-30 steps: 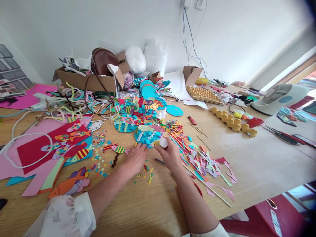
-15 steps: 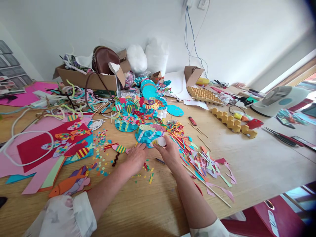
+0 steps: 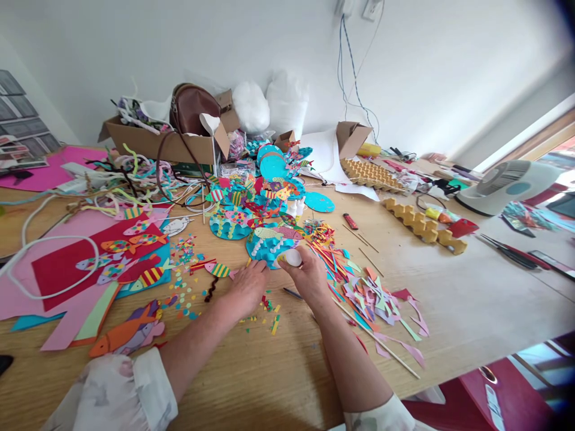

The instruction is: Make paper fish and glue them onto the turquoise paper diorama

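Observation:
My right hand [image 3: 309, 276] is closed around a small white bottle [image 3: 293, 257], tilted so that its round end faces me. Its tip is hidden by my fingers and the work beyond. Just past it lies a blue scalloped paper base [image 3: 260, 254] with white curly strips and paper fish on top, a pale spotted one [image 3: 266, 233] among them. Palm down, my left hand [image 3: 249, 284] rests at the near edge of this base, fingers stretched out. A green-and-yellow striped paper fish [image 3: 219, 270] lies left of that hand, with a dark twisted strip [image 3: 211, 288] below it.
Paper scraps [image 3: 377, 302] and a long thin stick [image 3: 377, 339] lie to the right, beyond them a red cutter [image 3: 350, 221] and an egg-carton strip [image 3: 417, 222]. Coloured sheets [image 3: 54, 263] spread on the left. Behind stand a cardboard box [image 3: 148, 143] and a blue decorated pile [image 3: 274, 164].
Both hands stay almost where they were, the white bottle still in my right hand. The view has shifted very slightly.

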`<state>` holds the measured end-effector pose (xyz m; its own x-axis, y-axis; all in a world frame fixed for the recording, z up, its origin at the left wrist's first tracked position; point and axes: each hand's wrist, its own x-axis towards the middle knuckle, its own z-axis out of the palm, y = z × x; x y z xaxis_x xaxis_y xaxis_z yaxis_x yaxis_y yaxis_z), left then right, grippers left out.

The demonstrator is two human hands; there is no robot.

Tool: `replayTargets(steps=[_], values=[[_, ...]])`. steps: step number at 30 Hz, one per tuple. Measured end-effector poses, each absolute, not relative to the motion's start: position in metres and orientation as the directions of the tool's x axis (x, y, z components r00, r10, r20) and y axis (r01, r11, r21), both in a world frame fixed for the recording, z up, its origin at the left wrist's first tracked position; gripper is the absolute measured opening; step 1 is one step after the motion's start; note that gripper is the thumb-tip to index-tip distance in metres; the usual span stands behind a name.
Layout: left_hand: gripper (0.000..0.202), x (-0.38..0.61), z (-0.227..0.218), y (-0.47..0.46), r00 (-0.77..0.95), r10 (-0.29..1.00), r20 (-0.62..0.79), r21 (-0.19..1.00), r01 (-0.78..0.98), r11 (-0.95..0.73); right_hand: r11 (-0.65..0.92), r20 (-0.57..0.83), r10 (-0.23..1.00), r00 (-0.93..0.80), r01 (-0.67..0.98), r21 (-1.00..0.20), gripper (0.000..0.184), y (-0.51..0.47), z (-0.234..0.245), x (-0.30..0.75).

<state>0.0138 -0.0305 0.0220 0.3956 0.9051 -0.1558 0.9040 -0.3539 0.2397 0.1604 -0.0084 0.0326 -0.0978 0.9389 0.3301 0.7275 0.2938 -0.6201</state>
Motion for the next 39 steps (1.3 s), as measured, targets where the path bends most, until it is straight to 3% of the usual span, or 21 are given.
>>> replayTargets(steps=[39], values=[[0.034,0.014,0.019,-0.027,0.398,0.901,-0.172,0.204,0.909,-0.363,0.294,0.327,0.938,-0.112,0.757,-0.584,0.021,-0.005,0.040,0.155]])
